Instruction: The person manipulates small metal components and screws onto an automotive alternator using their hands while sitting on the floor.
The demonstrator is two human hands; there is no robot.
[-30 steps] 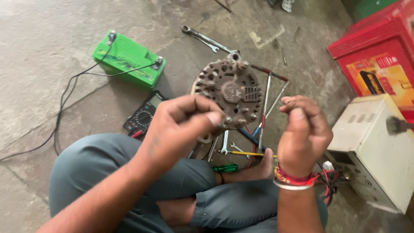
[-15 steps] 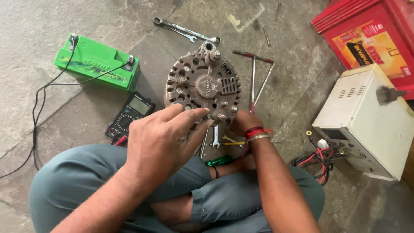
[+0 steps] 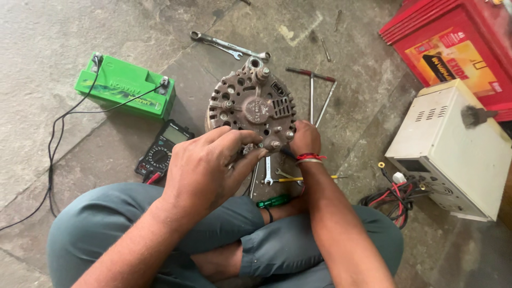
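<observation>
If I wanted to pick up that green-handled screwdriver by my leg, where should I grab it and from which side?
Probably the green handle, the only part showing; its shaft seems hidden. It lies flat on the floor, nearly crosswise, against the trouser leg. Come from above with the right hand, which is nearest, pinching across its width.

A worn grey stone floor (image 3: 64,32) carries everything. On it stands a round metal alternator (image 3: 250,104), with a pair of spanners (image 3: 229,45) just beyond it and two T-handled drivers (image 3: 312,88) beside it. A green battery (image 3: 125,88) lies well apart, black wires (image 3: 53,154) trailing from it across the floor. A black multimeter (image 3: 162,149) rests near the alternator. A cream metal box (image 3: 453,144) sits beside a red battery case (image 3: 453,45), with red and black cables (image 3: 392,197) coiled at the box's foot.
</observation>
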